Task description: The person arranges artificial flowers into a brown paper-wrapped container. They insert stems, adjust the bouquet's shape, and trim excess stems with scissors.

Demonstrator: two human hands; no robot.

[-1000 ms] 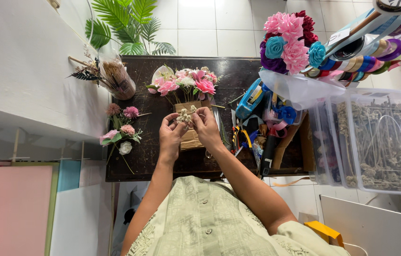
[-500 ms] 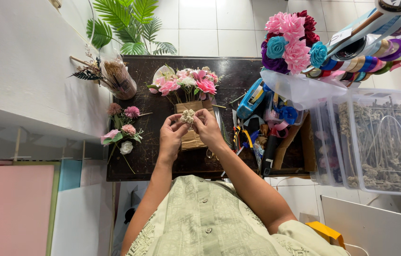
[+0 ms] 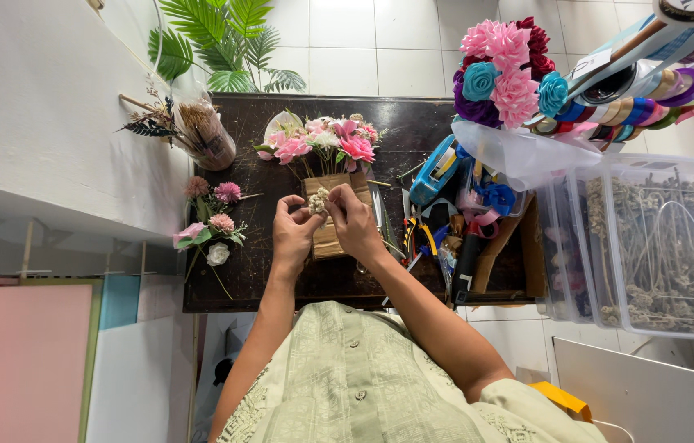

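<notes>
Pinching a small cream dried sprig (image 3: 318,202) between both hands, left hand (image 3: 293,234) and right hand (image 3: 357,226) closed on it, the person worked above a brown paper-wrapped bouquet (image 3: 329,176) already holding pink blooms; loose flowers (image 3: 211,226) lay unused on the dark table (image 3: 281,279).

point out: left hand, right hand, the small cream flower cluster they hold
left hand (image 3: 293,234), head view, back of hand
right hand (image 3: 357,223), head view, back of hand
cream flower cluster (image 3: 318,201), head view, its blossoms between the fingertips
</notes>
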